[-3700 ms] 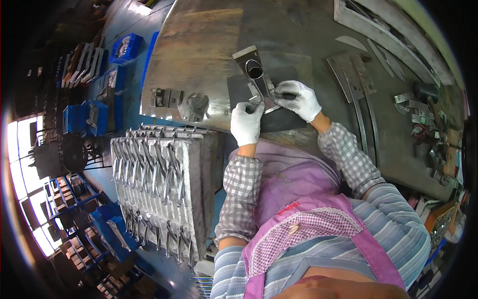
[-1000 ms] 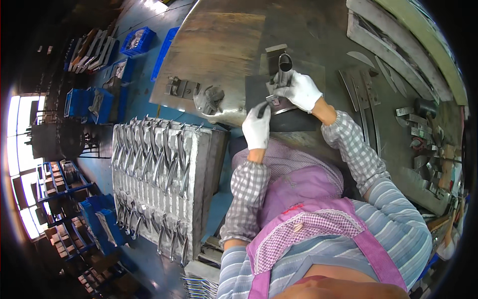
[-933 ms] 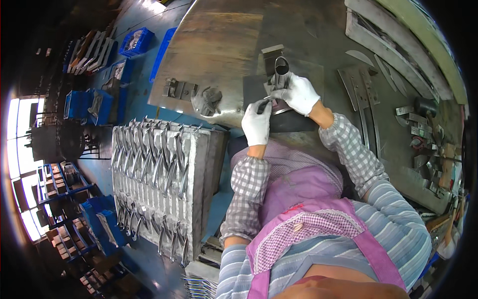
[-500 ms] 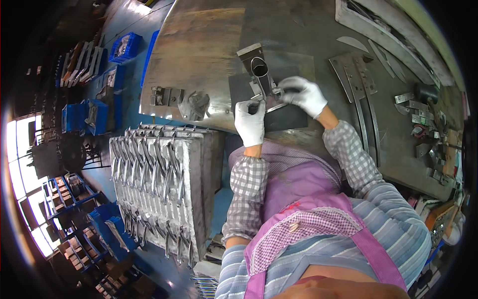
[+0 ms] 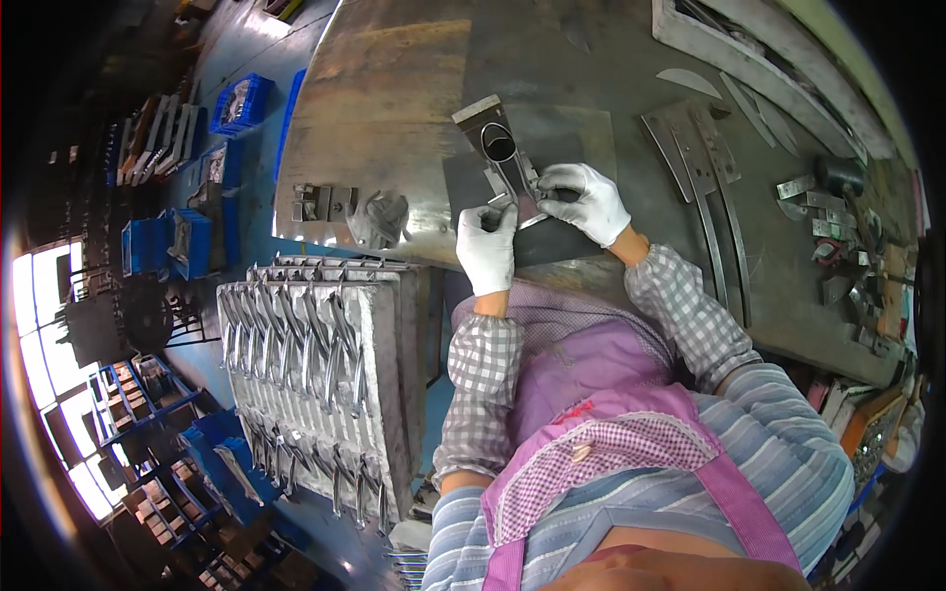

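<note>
Between both hands (image 5: pixel 486 251) (image 5: pixel 588 204), metal fixture (image 5: pixel 506 163)

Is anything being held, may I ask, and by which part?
Cannot tell; left hand and right hand are at the near end of the metal fixture.

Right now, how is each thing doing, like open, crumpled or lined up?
Left grip: gloved, fingers curled near the tube
Right grip: gloved, fingers curled near it too
Metal tube: round end open
Grey bundle: crumpled
Curved metal pieces: lined up in rows
Blue bin: open, holding things
</note>
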A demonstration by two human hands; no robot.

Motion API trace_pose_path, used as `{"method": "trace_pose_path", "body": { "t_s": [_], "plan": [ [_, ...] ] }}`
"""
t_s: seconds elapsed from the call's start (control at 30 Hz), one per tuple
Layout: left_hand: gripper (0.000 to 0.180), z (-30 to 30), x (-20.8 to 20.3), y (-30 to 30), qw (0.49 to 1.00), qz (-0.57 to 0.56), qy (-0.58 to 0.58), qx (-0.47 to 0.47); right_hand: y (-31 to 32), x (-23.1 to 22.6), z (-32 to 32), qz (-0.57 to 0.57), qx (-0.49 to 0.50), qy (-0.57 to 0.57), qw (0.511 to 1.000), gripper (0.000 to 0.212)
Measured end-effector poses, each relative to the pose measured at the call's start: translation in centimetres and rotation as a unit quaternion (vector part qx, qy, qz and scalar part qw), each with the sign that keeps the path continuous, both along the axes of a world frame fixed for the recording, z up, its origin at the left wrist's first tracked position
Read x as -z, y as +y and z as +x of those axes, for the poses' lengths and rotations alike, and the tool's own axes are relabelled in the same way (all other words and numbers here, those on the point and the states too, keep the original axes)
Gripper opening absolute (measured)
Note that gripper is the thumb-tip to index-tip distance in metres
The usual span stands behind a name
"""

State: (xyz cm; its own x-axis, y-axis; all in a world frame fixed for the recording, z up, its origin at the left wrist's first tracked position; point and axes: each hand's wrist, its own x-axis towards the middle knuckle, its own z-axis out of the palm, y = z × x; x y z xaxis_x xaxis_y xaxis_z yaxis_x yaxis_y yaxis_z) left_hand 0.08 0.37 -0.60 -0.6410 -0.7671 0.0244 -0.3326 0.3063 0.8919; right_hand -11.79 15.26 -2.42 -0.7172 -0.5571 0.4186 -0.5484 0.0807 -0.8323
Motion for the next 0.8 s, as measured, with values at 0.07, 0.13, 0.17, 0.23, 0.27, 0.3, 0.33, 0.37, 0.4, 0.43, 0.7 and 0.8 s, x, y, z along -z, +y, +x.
{"method": "trace_pose_path", "body": {
  "t_s": [0.07, 0.13, 0.17, 0.23, 0.27, 0.3, 0.33, 0.37, 0.4, 0.43, 0.7, 0.8],
  "plan": [
    [0.028, -0.2, 0.0, 0.0, 1.0, -0.01, 0.008, 0.004, 0.0, -0.3, -0.3, -0.016, -0.006, -0.023, 1.0, 0.026],
    [0.028, -0.6, -0.2, 0.5, 1.0, -0.013, -0.015, 0.007, 0.2, -0.3, -0.9, -0.032, -0.01, -0.04, 0.999, 0.025],
    [0.028, -0.7, -0.2, 0.7, 0.999, -0.009, -0.038, 0.007, 0.2, -0.3, -1.0, -0.016, -0.002, -0.029, 0.999, 0.023],
    [0.029, -1.2, -0.3, 0.1, 0.999, 0.03, -0.022, 0.026, 0.2, -0.4, -1.2, -0.01, 0.02, -0.03, 0.999, 0.021],
    [0.029, -0.9, 0.1, 0.0, 0.999, 0.029, -0.016, 0.023, 0.1, -0.3, -0.9, 0.003, 0.019, -0.038, 0.999, 0.022],
    [0.029, -0.7, 0.4, -0.3, 0.999, 0.035, -0.019, 0.026, -0.2, -0.2, -0.9, 0.017, 0.017, -0.046, 0.999, 0.023],
    [0.03, -0.6, 0.8, -0.6, 0.999, 0.041, -0.023, 0.027, -0.2, -0.3, -1.4, 0.016, 0.01, -0.038, 0.999, 0.023],
    [0.03, -0.1, 0.4, -0.7, 0.999, 0.04, -0.018, 0.01, -0.3, -0.5, -1.4, 0.003, -0.02, -0.087, 0.996, 0.024],
    [0.031, 0.5, -0.1, -0.9, 0.999, -0.025, -0.042, 0.017, -1.3, -0.8, -1.5, -0.01, -0.065, -0.136, 0.988, 0.026],
    [0.032, 1.0, -0.5, -1.0, 0.993, -0.089, -0.071, 0.018, -1.3, -1.3, -1.2, 0.047, -0.048, -0.148, 0.987, 0.031],
    [0.032, 9.5, -5.3, -1.3, 0.991, -0.055, 0.115, -0.05, -8.8, -1.9, 9.5, 0.096, -0.182, -0.08, 0.975, 0.033],
    [0.029, 21.1, -9.7, -3.6, 0.987, -0.101, 0.07, -0.103, -9.9, -6.3, 14.3, 0.181, -0.434, -0.117, 0.875, 0.034]
  ]
}}
